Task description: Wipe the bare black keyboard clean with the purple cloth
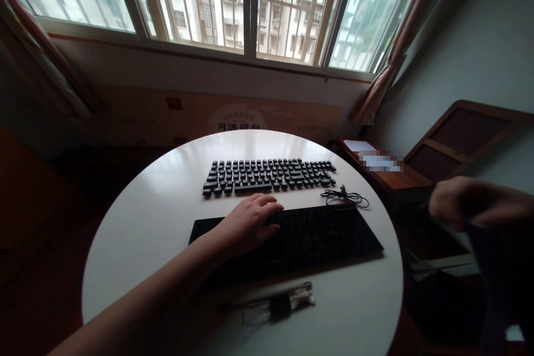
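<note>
So there's a black keyboard base (317, 233) lying flat on a round white table (120, 245), right in front of the person, long axis running side to side. The left hand (252, 219) is way nearer to it, in fact it's on it: palm down over the left half, fingers spread loosely toward the far edge, forearm crossing the left end, and it isn't gripping anything I can see. The right hand (456, 200) is off past the table's right side, well apart from the keyboard base. It's pretty blurry, so I can't tell whether it's clenched around the dark purplish thing (486, 272) hanging below it. Just beyond the base, what look like loose black keycaps (297, 177) sit in neat keyboard rows, lined up about parallel to it, and a bundled cable (344, 196) lies by the base's far right corner. On the near side there's a small bundle of tools or bits (281, 306), too smeary to name. Around the room: barred windows (249, 11) straight ahead, curtains (386, 75) at the sides, a long printed panel (292, 117) low along the wall, and papers (356, 146) on a wooden surface (403, 179) off to the right.
</note>
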### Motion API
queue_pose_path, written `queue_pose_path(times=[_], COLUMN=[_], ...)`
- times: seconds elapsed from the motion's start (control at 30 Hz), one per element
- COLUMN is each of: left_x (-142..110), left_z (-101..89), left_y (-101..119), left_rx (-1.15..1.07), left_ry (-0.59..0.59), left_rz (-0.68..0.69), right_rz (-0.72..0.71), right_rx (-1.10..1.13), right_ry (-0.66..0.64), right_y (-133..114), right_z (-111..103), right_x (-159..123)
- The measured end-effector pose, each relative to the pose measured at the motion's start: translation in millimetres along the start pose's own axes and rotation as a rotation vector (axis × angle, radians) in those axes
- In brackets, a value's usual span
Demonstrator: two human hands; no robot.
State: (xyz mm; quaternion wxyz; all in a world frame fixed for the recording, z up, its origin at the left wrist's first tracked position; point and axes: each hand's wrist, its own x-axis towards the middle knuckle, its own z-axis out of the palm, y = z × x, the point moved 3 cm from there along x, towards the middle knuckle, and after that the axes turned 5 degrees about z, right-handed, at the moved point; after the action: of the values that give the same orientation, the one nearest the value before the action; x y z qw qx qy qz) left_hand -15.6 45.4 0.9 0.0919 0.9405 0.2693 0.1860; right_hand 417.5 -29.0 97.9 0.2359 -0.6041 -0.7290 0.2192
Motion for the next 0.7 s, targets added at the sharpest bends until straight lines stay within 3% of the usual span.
queue_pose_path(times=[0.03,0.1,0.2,0.3,0.47,0.63,0.7], left_x=[-0.2,-0.4,-0.5,-0.5,0.1,1.2,1.3], left_z=[4.1,12.6,21.7,23.0,18.8,18.9,19.7], left_y=[-2.6,-7.4,-11.2,-11.5,-9.5,-10.7,-12.0], left_rx=[0.000,-0.001,-0.003,-0.018,-0.040,-0.051,-0.053], left_ry=[-0.007,-0.031,-0.072,-0.091,-0.127,-0.143,-0.140], left_rz=[-0.019,-0.053,-0.080,-0.095,-0.119,-0.136,-0.134], right_rz=[0.048,0.085,-0.055,-0.171,-0.227,-0.171,-0.153], right_rx=[0.038,-0.012,-0.192,-0.225,-0.104,-0.151,-0.192], right_ry=[-0.262,-0.478,-0.470,-0.456,-0.297,0.007,0.009], right_y=[-12.4,-32.5,-44.8,-40.8,-37.7,-41.7,-41.5], right_z=[19.8,58.6,110.4,139.6,130.1,109.7,113.3], right_x=[8.7,26.2,47.4,53.2,50.1,37.1,25.7])
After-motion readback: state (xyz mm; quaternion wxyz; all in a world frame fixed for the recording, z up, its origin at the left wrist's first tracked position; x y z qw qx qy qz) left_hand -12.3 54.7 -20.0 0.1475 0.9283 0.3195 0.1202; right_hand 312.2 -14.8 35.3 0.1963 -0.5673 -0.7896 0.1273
